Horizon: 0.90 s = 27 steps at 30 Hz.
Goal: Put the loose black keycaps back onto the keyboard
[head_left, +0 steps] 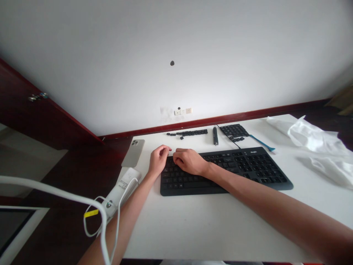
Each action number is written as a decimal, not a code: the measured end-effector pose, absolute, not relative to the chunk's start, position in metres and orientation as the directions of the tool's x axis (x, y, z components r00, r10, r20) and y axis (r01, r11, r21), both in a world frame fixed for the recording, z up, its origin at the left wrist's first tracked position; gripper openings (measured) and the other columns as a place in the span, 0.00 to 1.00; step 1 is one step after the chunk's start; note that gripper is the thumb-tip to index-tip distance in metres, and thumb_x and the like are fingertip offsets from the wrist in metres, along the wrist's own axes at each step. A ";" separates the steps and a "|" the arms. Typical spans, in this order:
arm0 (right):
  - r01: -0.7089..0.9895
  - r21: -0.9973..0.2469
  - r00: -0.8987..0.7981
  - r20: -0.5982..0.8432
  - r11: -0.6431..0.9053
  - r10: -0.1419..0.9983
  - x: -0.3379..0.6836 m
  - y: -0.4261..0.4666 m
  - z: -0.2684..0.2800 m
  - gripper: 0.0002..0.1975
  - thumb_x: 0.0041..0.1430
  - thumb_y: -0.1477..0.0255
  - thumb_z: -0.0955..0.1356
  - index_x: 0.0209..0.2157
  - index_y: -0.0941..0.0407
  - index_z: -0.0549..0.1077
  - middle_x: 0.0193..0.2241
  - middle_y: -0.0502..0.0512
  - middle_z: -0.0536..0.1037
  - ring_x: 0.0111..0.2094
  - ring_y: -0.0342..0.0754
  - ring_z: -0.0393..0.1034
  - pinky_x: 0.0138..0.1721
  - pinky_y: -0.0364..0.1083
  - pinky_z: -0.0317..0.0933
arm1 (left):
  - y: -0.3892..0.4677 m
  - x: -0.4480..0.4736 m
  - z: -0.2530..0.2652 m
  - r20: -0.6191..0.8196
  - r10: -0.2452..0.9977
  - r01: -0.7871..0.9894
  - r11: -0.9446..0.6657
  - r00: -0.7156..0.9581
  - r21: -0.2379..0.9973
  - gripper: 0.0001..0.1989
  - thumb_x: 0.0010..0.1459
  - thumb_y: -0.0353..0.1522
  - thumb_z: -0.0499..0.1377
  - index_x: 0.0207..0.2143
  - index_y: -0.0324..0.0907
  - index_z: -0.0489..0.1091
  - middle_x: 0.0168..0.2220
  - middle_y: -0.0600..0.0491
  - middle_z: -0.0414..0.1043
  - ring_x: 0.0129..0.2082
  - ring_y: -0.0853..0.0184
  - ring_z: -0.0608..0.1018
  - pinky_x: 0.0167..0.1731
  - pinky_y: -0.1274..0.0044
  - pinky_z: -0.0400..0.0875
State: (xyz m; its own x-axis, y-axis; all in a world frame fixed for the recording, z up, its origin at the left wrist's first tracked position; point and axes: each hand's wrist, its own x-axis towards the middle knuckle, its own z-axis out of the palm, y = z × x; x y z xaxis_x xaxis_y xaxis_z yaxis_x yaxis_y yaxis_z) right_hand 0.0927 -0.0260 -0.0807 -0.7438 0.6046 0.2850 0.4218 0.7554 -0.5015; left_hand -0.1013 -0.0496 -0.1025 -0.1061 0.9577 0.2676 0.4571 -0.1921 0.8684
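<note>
A black keyboard (198, 184) lies on the white table, with bare key places in its number pad on the right. My right hand (190, 160) rests over the keyboard's upper left, its fingers curled and pressed together. Just left of that corner, my left hand (159, 159) is closed in a pinch. What either hand holds, if anything, is too small or hidden. Behind the keyboard lie a row of loose black keycaps (193, 133) and a single keycap (181, 138). A larger block of keycaps (234, 130) sits farther right.
A black pen-shaped tool (215, 136) and a blue brush (261, 142) lie behind the keyboard. To the left are a phone (134, 153) and a white power strip (124, 187) with cables. White crumpled fabric (317, 138) covers the table's right side.
</note>
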 end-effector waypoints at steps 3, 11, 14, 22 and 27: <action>0.423 -0.500 -0.744 0.285 0.756 0.605 0.093 -0.026 -0.082 0.09 0.66 0.78 0.64 0.33 0.55 0.73 0.34 0.51 0.75 0.29 0.43 0.63 0.34 0.44 0.51 | -0.050 -0.101 -0.102 0.271 0.957 0.458 -0.197 -0.102 0.867 0.11 0.65 0.35 0.56 0.32 0.42 0.75 0.28 0.56 0.74 0.29 0.68 0.73 0.33 0.78 0.65; 0.419 -0.493 -0.763 0.264 0.763 0.590 0.094 -0.024 -0.078 0.10 0.66 0.78 0.64 0.34 0.56 0.76 0.36 0.52 0.77 0.31 0.44 0.67 0.36 0.43 0.56 | -0.050 -0.102 -0.101 0.274 0.956 0.464 -0.199 -0.100 0.863 0.12 0.65 0.36 0.56 0.32 0.42 0.75 0.27 0.56 0.73 0.28 0.68 0.72 0.31 0.78 0.65; 0.459 -0.465 -0.733 0.282 0.757 0.619 0.100 -0.013 -0.073 0.13 0.64 0.80 0.64 0.42 0.56 0.79 0.43 0.54 0.79 0.36 0.46 0.72 0.41 0.44 0.61 | -0.049 -0.102 -0.102 0.261 0.959 0.458 -0.185 -0.107 0.870 0.12 0.65 0.36 0.56 0.31 0.42 0.75 0.27 0.56 0.73 0.28 0.68 0.72 0.31 0.78 0.64; 0.638 -0.230 -0.670 0.306 0.735 0.677 0.112 0.038 -0.066 0.19 0.63 0.82 0.65 0.53 0.58 0.79 0.53 0.59 0.79 0.53 0.55 0.71 0.55 0.49 0.64 | -0.050 -0.102 -0.101 0.257 0.960 0.441 -0.182 -0.115 0.879 0.12 0.64 0.36 0.56 0.32 0.42 0.76 0.29 0.54 0.76 0.29 0.67 0.75 0.31 0.78 0.66; 0.630 -0.063 -0.744 0.237 0.774 0.625 0.097 0.054 -0.071 0.13 0.66 0.79 0.66 0.46 0.60 0.81 0.49 0.62 0.81 0.50 0.56 0.71 0.55 0.51 0.63 | -0.050 -0.102 -0.098 0.264 0.958 0.426 -0.192 -0.117 0.884 0.12 0.64 0.36 0.56 0.32 0.42 0.76 0.30 0.53 0.78 0.29 0.66 0.75 0.32 0.78 0.67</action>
State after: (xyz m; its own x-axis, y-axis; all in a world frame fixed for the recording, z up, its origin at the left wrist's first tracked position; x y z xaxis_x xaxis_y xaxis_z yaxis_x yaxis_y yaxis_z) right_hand 0.0971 0.0545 -0.0707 -0.7437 0.6252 0.2367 0.6305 0.7737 -0.0627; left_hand -0.1024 -0.0505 -0.0984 -0.1168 0.9575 0.2636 0.4258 -0.1915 0.8843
